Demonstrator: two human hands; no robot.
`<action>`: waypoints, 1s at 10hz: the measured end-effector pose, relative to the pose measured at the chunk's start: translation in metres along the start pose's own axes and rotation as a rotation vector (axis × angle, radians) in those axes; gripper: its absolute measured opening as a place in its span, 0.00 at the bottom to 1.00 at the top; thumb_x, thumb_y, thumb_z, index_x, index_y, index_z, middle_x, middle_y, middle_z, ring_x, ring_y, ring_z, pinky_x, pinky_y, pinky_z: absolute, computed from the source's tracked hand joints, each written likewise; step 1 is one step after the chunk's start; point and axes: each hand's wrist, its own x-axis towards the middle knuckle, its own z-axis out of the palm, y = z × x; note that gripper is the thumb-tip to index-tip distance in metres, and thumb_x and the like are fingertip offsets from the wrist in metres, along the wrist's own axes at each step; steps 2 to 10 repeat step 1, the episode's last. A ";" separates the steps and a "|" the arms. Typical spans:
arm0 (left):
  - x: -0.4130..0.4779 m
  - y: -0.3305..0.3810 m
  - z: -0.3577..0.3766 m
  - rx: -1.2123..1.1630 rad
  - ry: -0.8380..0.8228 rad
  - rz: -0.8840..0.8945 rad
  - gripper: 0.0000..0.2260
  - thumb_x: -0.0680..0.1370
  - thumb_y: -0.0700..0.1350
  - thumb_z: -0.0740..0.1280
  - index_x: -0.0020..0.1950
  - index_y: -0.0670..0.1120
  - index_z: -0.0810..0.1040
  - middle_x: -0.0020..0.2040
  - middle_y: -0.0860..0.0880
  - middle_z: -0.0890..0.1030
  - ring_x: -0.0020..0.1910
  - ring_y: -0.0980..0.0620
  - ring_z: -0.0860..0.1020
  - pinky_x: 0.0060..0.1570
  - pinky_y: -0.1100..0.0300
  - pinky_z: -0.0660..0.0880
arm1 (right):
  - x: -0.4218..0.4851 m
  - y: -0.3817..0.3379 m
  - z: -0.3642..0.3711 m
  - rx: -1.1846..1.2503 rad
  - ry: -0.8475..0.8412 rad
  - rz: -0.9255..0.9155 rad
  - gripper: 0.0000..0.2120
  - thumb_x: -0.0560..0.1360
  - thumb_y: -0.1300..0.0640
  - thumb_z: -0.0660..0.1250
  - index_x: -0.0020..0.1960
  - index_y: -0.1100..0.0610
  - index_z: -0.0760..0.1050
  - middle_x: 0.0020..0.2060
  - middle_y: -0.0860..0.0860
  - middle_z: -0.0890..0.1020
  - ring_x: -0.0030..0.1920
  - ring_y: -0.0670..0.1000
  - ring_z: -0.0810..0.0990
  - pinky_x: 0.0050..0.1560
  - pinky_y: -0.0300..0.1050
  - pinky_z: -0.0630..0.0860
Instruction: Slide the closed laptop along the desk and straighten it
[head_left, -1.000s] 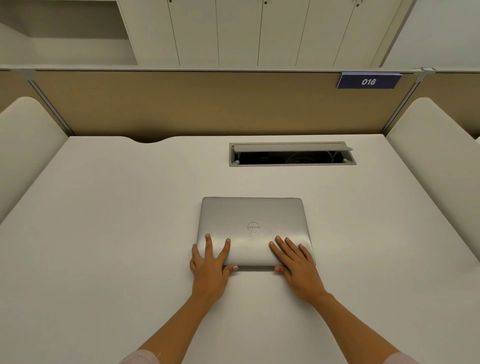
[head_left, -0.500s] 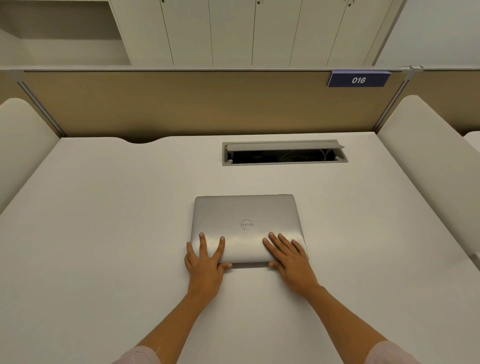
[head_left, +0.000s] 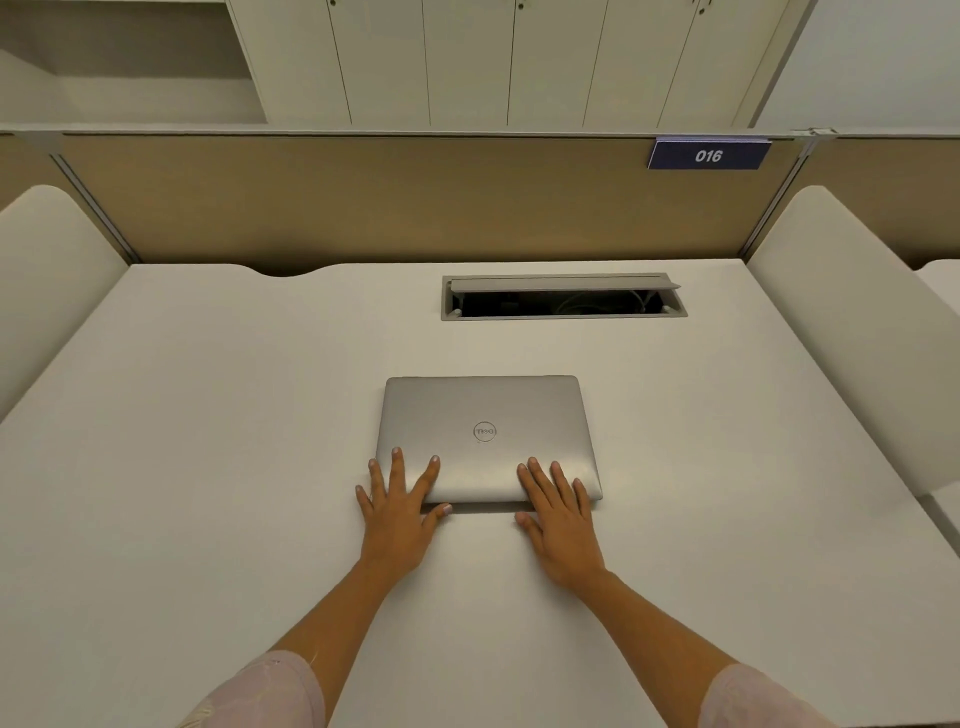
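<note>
Under your fingers, the closed laptop (head_left: 485, 436) lies flat on the tabletop (head_left: 208, 441). Left hand (head_left: 400, 512) and right hand (head_left: 558, 514) are both open, palms down on its near corners, gripping nothing. It looks nearly square to the tabletop edge; any last nudge remains.

Study carrel fittings: items apart from the work itself

Cable hatch (head_left: 563, 304), grey-framed, lid propped open, cables dimly visible inside, set into the white table (head_left: 208, 415). Behind the hatch, a tan partition panel (head_left: 363, 202) spans the table's far edge; up and to the right of the hatch a dark blue number plate (head_left: 709, 155) reads "016". Above the partition, white cabinet doors (head_left: 467, 57). Left and right of the hatch, white rounded side dividers (head_left: 49, 270).
</note>
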 end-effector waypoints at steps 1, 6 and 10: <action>-0.024 0.003 0.010 0.064 0.066 0.027 0.32 0.75 0.66 0.39 0.77 0.56 0.39 0.80 0.45 0.40 0.79 0.41 0.40 0.73 0.36 0.45 | -0.021 -0.005 0.004 0.022 0.014 -0.036 0.28 0.81 0.44 0.49 0.77 0.43 0.41 0.77 0.38 0.45 0.77 0.45 0.38 0.76 0.46 0.36; -0.024 0.003 0.010 0.064 0.066 0.027 0.32 0.75 0.66 0.39 0.77 0.56 0.39 0.80 0.45 0.40 0.79 0.41 0.40 0.73 0.36 0.45 | -0.021 -0.005 0.004 0.022 0.014 -0.036 0.28 0.81 0.44 0.49 0.77 0.43 0.41 0.77 0.38 0.45 0.77 0.45 0.38 0.76 0.46 0.36; -0.024 0.003 0.010 0.064 0.066 0.027 0.32 0.75 0.66 0.39 0.77 0.56 0.39 0.80 0.45 0.40 0.79 0.41 0.40 0.73 0.36 0.45 | -0.021 -0.005 0.004 0.022 0.014 -0.036 0.28 0.81 0.44 0.49 0.77 0.43 0.41 0.77 0.38 0.45 0.77 0.45 0.38 0.76 0.46 0.36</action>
